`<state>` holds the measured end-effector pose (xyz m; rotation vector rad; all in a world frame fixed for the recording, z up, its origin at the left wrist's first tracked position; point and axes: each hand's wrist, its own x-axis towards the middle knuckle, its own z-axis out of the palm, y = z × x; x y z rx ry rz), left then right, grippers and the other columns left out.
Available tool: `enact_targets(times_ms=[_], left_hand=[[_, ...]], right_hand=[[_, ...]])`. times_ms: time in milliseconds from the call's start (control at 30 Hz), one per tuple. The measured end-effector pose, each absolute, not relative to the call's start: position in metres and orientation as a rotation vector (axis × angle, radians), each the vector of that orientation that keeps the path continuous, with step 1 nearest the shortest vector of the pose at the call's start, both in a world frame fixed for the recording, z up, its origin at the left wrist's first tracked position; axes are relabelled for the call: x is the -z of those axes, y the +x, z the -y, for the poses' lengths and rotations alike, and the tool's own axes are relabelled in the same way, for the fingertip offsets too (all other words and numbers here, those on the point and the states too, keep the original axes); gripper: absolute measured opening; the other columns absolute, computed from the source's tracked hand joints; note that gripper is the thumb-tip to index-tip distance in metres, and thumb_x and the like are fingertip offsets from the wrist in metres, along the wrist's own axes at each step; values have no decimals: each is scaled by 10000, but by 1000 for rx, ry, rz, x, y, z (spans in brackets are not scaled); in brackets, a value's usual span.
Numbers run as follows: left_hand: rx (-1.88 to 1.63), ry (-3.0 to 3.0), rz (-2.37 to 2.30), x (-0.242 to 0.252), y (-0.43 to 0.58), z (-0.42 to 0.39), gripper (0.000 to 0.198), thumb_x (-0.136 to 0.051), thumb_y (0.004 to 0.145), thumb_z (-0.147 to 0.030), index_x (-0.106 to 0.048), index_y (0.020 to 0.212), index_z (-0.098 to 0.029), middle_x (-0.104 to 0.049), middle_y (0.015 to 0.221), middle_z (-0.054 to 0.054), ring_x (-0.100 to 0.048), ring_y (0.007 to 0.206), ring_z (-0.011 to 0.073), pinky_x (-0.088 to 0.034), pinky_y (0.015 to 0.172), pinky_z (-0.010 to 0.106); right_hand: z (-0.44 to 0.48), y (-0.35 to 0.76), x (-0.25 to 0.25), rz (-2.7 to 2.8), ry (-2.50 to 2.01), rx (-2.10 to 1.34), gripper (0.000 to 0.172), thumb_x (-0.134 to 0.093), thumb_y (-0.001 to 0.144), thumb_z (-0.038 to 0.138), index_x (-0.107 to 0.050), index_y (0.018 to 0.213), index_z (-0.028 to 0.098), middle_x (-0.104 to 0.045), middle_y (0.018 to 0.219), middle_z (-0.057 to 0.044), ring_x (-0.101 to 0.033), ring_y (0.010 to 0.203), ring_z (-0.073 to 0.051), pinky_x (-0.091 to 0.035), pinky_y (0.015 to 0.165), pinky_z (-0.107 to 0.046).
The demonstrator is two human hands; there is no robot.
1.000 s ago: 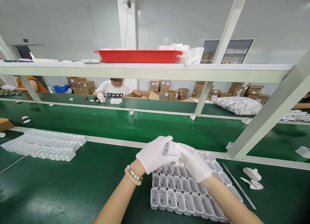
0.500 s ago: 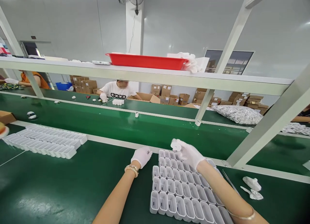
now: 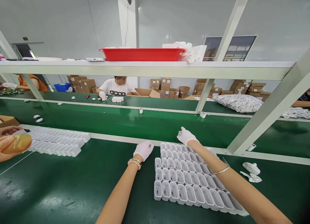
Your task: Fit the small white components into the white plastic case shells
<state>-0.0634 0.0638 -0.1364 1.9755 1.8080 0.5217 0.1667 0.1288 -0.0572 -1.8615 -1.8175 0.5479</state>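
Note:
My left hand, in a white glove, rests on the green table top left of the block of containers. Its fingers are curled in, and whatever they hold, if anything, is hidden. My right hand, gloved too, reaches over the far rows to the edge of the green belt. The fingers are bent together; I cannot make out what is in them. Below my right forearm stand several rows of small white open-topped containers, packed side by side. The forearm covers part of the right-hand rows.
A second block of white containers stands at left, beside another person's hands holding a yellowish object. A slanted post and a shelf with a red tray frame the belt. Tweezers and crumpled white pieces lie right.
My right hand has moved forward over the belt's edge; the white piece it held is no longer visible. My left hand stays closed in place. Another person's hands have come in at left.

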Motion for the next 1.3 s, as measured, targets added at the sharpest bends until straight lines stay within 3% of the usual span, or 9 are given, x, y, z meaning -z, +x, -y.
enact_targets(times_ms=[133,200,300,367,433,633,900,1067,1300], left_hand=[[-471,1939,-1859,135,-62,-67,271,-574,956,-361,-619,1142,-170,-632,1167,83,-630,1018,208,-539,889,412],[-465,1917,-1868,135,-61,-69,266,-569,957,-374,-633,1097,-157,-648,1128,79,-634,1007,205,-530,899,421],[-490,1889,-1867,136,-60,-71,264,-559,958,-391,-646,1038,-155,-660,1094,73,-630,1007,205,-506,923,427],[-506,1875,-1862,137,-61,-72,266,-558,955,-395,-647,1016,-152,-662,1080,73,-626,999,204,-493,924,426],[-518,1866,-1854,137,-62,-73,248,-557,947,-386,-655,971,-159,-670,1041,70,-626,971,204,-484,901,402],[-577,1866,-1736,138,-70,-78,375,-524,904,-477,-658,690,-199,-681,776,33,-618,794,196,-457,746,292],[-623,1822,-1450,141,-72,-77,500,-517,874,-555,-661,575,-181,-660,718,33,-605,753,182,-467,753,285],[-566,1801,-1333,133,-72,-75,544,-540,847,-619,-676,558,-178,-654,719,39,-598,745,177,-465,767,291],[-473,1738,-1191,122,-83,-70,613,-532,791,-722,-671,590,-160,-667,670,59,-582,668,169,-479,698,292]], right_hand=[[-75,164,45,2021,-1691,-399,418,-525,960,258,-501,1364,156,-569,1309,-157,-604,1112,-272,-454,993,-471],[-27,159,54,2178,-1532,-404,367,-470,975,270,-544,1332,232,-648,1191,-85,-625,1070,-229,-466,974,-383],[50,147,91,2699,-1009,-504,278,-438,984,347,-668,1120,266,-707,834,-45,-660,772,-215,-512,690,-333],[86,136,122,2823,-909,-571,254,-482,964,391,-706,939,274,-668,649,-19,-624,613,-187,-454,535,-276],[102,124,144,2992,-808,-529,253,-483,958,401,-702,918,280,-655,597,-16,-608,566,-182,-380,455,-253],[79,118,150,3090,-548,-605,336,-549,893,339,-616,1220,301,-705,732,17,-641,550,-158,-337,448,-245],[82,122,137,3030,-611,-727,353,-506,902,350,-626,1231,313,-738,837,3,-688,653,-188,-394,526,-257],[80,123,128,2958,-730,-1021,383,-518,881,302,-634,1244,339,-737,869,17,-673,671,-171,-427,567,-247],[78,128,123,2650,-902,-1332,473,-571,829,258,-610,1284,379,-706,1190,42,-680,751,-138,-493,681,-229]])
